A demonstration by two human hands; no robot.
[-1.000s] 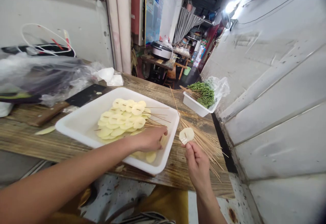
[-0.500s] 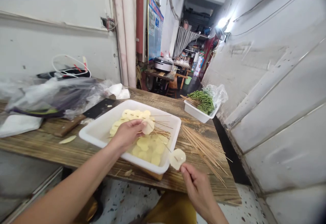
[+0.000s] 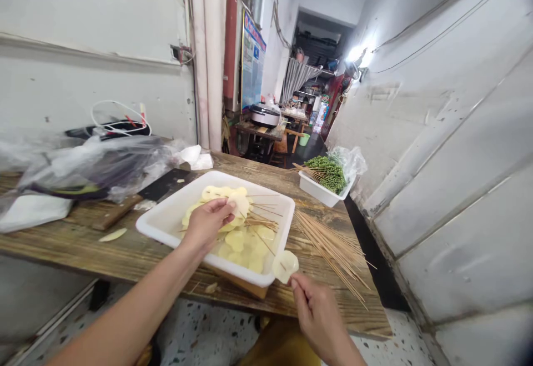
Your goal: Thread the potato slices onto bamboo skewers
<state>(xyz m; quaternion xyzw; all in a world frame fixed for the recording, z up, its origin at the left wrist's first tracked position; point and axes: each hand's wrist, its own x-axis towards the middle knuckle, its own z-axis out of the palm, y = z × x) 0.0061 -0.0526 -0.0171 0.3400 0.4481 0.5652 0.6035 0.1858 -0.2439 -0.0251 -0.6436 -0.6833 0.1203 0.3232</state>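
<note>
My left hand (image 3: 208,221) is over the white tub (image 3: 162,230), pinching a thin pale slice (image 3: 239,205), which looks like potato, between thumb and fingers. In front of the tub's near right corner, my right hand (image 3: 318,313) grips a thin wooden skewer (image 3: 263,241) near one end. One pale slice (image 3: 286,266) is threaded on it just past my fingertips. The skewer's other end points toward the slice in my left hand; whether it touches is unclear. Inside the tub, loose slices (image 3: 235,240) lie in water beside filled skewers (image 3: 216,192).
Bare skewers (image 3: 333,249) lie spread right of the tub. Behind them stands a white basket (image 3: 318,188) of skewered green pieces (image 3: 328,173). At left are a broad-bladed knife (image 3: 160,185), plastic bags (image 3: 104,163) and a slice offcut (image 3: 112,235). A wall (image 3: 466,188) runs along the right.
The camera view has shifted slightly. Both hands keep their grips, and the left hand with its slice is slightly farther back over the tub.
</note>
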